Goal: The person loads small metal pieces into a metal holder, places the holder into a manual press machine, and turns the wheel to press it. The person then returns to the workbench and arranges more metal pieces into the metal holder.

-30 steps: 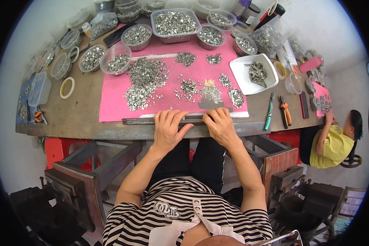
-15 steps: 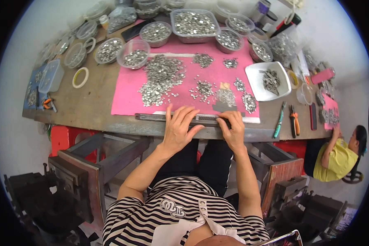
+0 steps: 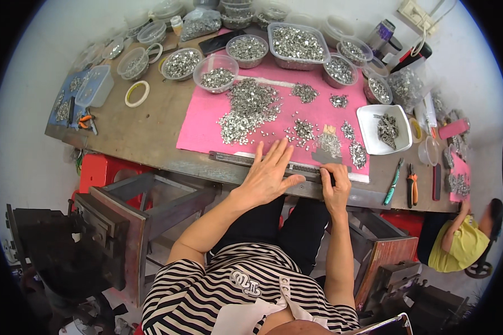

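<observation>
A long dark metal bar (image 3: 229, 158) with a slotted or toothed top lies along the front edge of the pink mat (image 3: 198, 125). My left hand (image 3: 271, 172) rests across its middle, fingers stretched out flat and pointing to the mat, thumb spread aside. Near the bar's right end my right hand (image 3: 336, 187) has its fingers curled round it, with the fingertips partly hidden. Just beyond the bar are a heap of small shiny metal pieces (image 3: 251, 106), a smaller pile (image 3: 303, 130) and a bunch of thin silvery strips (image 3: 330, 146) by a grey patch.
Tubs of metal pieces (image 3: 299, 47) line the back. A white tray (image 3: 368, 128) stands right of the mat, with teal-handled pliers (image 3: 394, 181), orange-handled cutters (image 3: 412, 187) and a dark red bar (image 3: 436, 182) in front. Tape (image 3: 137, 94) lies left. A person in yellow (image 3: 464, 245) sits far right.
The view has turned, so the bench sits further right and lower. My left hand has flattened and reaches further over the bar. My right hand's fingers have curled more tightly at the bar's end.
</observation>
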A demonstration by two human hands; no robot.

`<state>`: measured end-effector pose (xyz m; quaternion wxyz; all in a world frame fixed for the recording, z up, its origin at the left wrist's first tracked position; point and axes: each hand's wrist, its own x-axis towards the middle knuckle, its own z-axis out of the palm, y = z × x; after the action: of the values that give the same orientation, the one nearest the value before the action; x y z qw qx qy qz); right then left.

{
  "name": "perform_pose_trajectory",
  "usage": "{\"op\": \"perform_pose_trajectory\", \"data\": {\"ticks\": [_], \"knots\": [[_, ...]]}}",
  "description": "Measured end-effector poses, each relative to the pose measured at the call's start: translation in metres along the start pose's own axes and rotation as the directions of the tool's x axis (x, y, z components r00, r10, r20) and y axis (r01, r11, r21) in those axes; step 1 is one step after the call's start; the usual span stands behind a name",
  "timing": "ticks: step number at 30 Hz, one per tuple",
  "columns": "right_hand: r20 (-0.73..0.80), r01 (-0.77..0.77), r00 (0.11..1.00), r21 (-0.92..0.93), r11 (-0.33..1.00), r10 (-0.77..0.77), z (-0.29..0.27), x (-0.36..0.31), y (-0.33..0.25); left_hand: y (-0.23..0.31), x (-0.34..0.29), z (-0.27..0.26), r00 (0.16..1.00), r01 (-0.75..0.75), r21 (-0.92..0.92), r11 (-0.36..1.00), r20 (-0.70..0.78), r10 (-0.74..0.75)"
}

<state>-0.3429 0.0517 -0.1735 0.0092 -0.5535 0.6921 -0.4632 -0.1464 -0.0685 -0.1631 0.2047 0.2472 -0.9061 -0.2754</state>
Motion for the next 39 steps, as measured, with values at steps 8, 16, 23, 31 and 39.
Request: {"op": "perform_pose_trajectory", "data": {"ticks": [8,16,23,31,39], "knots": [[0.045,0.149,0.988,-0.033,0.988,-0.147,0.017,0.028,-0.012,-0.054,0.001,-0.048,0.88,0.1,0.018,0.995,-0.468,-0.08],[0.316,0.287,0.911,-0.019,0.958,-0.266,0.084,0.076,-0.029,-0.057,0.007,-0.044,0.957,0.105,0.121,0.987,-0.281,-0.067],[0.379,0.341,0.878,-0.069,0.938,-0.291,0.096,0.082,-0.029,-0.065,0.014,-0.032,0.955,0.049,0.194,0.98,-0.297,0.011],[0.326,0.221,0.922,0.005,0.975,-0.211,0.048,0.064,-0.032,-0.072,0.014,-0.039,0.971,-0.017,0.202,0.979,-0.228,0.063],[0.246,0.252,0.937,0.007,0.968,-0.246,0.026,0.025,-0.024,-0.068,0.013,-0.037,0.968,-0.025,0.2,0.979,-0.238,0.074]]}}
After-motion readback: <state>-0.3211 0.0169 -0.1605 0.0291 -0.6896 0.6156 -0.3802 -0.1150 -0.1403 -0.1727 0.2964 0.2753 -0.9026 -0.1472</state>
